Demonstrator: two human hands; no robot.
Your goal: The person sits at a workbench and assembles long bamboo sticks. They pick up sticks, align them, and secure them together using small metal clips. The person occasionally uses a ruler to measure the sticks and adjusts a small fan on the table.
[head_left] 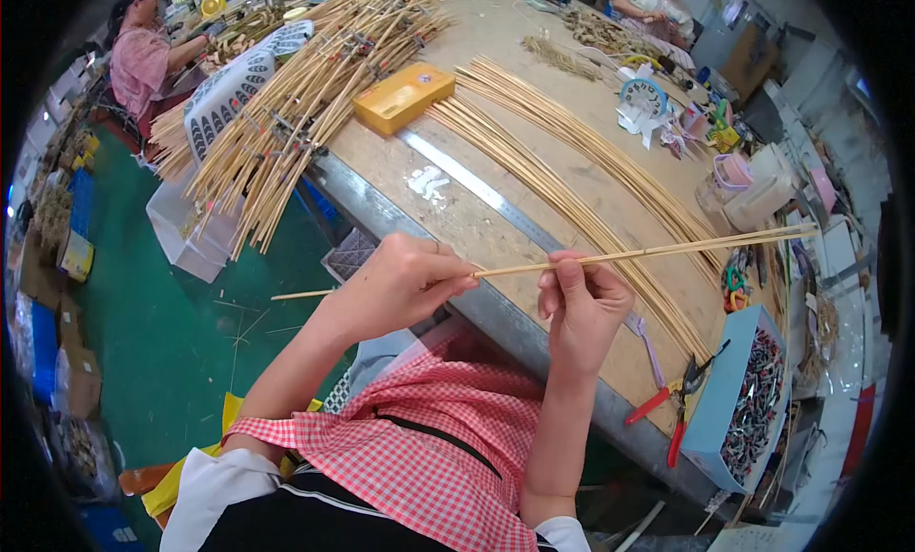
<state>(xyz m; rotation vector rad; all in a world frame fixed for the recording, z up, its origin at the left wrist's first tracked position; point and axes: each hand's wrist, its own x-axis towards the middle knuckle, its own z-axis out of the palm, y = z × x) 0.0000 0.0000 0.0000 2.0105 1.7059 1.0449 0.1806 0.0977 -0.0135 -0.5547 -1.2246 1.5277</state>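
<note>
Thin tan bamboo-like sticks (686, 248) stretch across in front of me, held nearly level over the table's near edge. My left hand (405, 280) pinches them near the middle, with a thin end showing past my wrist on the left. Thumb and fingers of my right hand (583, 299) close on them further right. Beyond my right hand they look like two sticks lying close together, slightly apart toward the far tip. Under and behind them, loose sticks lie in two long rows, a nearer row (562, 204) and a farther row (596, 140).
A metal ruler (481, 190) lies beside a yellow box (404, 96). Clipped stick bundles (334, 61) overhang the table's left edge. At right are red-handled pliers (679, 404) and a blue box (710, 414) of small dark and red pieces. Two people sit across the table.
</note>
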